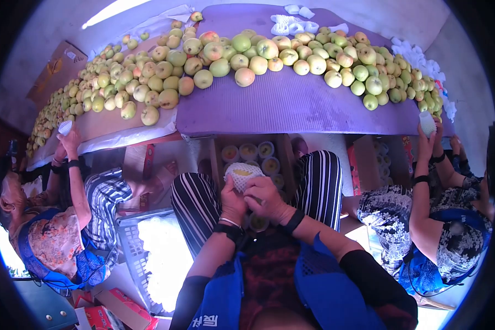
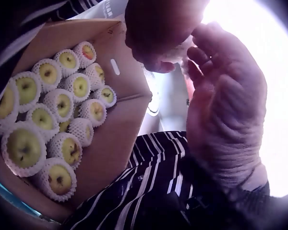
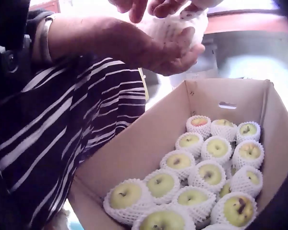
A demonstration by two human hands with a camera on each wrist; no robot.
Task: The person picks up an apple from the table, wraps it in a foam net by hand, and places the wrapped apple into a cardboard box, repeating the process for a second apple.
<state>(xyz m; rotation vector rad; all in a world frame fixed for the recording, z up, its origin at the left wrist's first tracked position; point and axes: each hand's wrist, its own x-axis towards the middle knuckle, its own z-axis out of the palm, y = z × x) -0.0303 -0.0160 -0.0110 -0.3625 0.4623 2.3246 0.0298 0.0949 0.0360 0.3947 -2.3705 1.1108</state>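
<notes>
A pale apple in a white foam net (image 1: pixel 242 175) is held above the lap. My left hand (image 1: pixel 234 202) cups it from the left and below; in the right wrist view the left hand (image 3: pixel 129 45) lies palm up with fingers curled round the net. My right hand (image 1: pixel 268 199) pinches the netting from the right, its fingertips at the top edge in the right wrist view. The left wrist view has the left hand (image 2: pixel 228 103) and the back of the right hand (image 2: pixel 161 28), which mostly hides the apple.
A cardboard box (image 3: pixel 127 155) of netted apples (image 3: pixel 210 173) stands between the knees. Loose apples (image 1: pixel 220 67) cover the purple table (image 1: pixel 291 104). A grey crate (image 1: pixel 129 242) sits at left. People work on both sides, the left one (image 1: pixel 49 236) and the right one (image 1: pixel 429 220).
</notes>
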